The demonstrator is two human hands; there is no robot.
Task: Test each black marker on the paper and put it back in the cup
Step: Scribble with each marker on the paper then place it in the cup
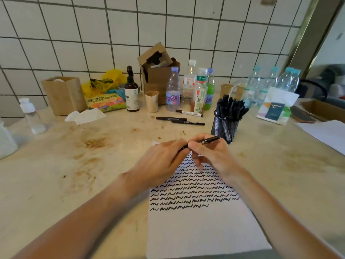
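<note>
Both hands meet over the top of the white paper (201, 227), which carries many rows of black squiggles. My right hand (211, 156) pinches a black marker (209, 140) whose free end points right toward the cup. My left hand (164, 161) grips the marker's other end; that end is hidden by the fingers. The black mesh cup (225, 128) stands just right of my hands and is packed with several black markers (230, 106). Three more markers (179, 119) lie loose on the counter behind my hands.
Plastic bottles (172, 90), a brown pump bottle (131, 92), a paper cup (152, 100), cardboard boxes (64, 94) and snack bags line the tiled wall. More water bottles (270, 81) and a printed paper bag (276, 107) stand right of the cup. The counter (93, 165) is stained.
</note>
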